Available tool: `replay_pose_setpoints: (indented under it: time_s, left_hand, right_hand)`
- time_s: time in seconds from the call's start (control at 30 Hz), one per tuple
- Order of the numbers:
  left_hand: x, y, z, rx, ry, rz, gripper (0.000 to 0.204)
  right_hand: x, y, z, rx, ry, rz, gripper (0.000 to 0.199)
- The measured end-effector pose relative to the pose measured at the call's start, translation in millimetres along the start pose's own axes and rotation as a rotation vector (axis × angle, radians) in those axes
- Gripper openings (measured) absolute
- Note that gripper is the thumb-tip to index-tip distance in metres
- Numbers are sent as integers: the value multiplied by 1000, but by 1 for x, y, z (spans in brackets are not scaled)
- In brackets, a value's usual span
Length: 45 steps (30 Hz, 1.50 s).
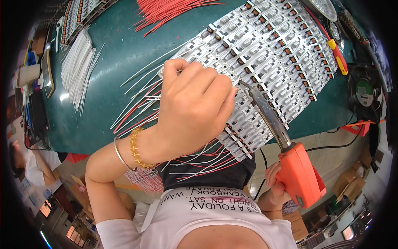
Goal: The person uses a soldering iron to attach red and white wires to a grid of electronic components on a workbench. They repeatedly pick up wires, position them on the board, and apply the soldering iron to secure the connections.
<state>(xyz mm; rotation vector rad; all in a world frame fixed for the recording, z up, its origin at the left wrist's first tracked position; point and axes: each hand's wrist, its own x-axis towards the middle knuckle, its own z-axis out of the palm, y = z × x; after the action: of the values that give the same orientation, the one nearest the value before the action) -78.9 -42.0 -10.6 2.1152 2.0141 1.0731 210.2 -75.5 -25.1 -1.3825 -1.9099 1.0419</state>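
Note:
A wide panel of small circuit boards (269, 45), with rows of orange-and-black parts, lies slanted on the green tabletop. Over its left part is my left hand (197, 97), closed, its fingers curled down; whatever the fingertips pinch is hidden beneath the hand. Red and white wires (139, 101) stick out from the panel's left edge, and more hang off the table's front. My right hand (278, 182) is wrapped round the handle of a red-orange soldering gun (299, 176). Its metal tip reaches the boards just right of my left fingers.
A bundle of white wires (78, 68) lies at the left, and a pile of red wires (166, 12) at the back. A red-and-yellow-handled screwdriver (338, 56) borders the panel's right side. Beyond it stands a black fan (365, 91). Another person (35, 162) sits at the far left.

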Motion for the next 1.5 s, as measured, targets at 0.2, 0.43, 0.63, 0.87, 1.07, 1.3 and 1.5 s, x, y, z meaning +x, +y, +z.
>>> replay_pose_setpoints:
  time_s: [0.2, 0.43, 0.63, 0.87, 1.07, 1.3, 1.5]
  left_hand:
    - [-1, -1, 2, -11, 25, 16, 20]
    - [0, 0, 2, -13, 42, 23, 20]
    - [6, -1, -9, 16, 80, 33, 15]
    - [8, 8, -28, -98, -2, -43, 14]
    - [0, 6, -4, -53, -14, -67, 17]
    - [-2, 6, -1, -17, 15, -56, 18]
    - [-3, 5, 1, -34, 4, -43, 18]
  right_hand:
    - [11, 3, -9, 301, -172, -99, 53]
    - [8, 10, 3, 476, -145, -162, 66]
    - [12, 1, 5, 554, -124, -167, 85]
    - [5, 6, -4, 488, -114, -164, 83]
    - [7, 7, -5, 503, -158, -120, 72]
    - [6, 10, -4, 536, -167, -36, 44]
    - [5, -2, 1, 278, -65, 20, 37]
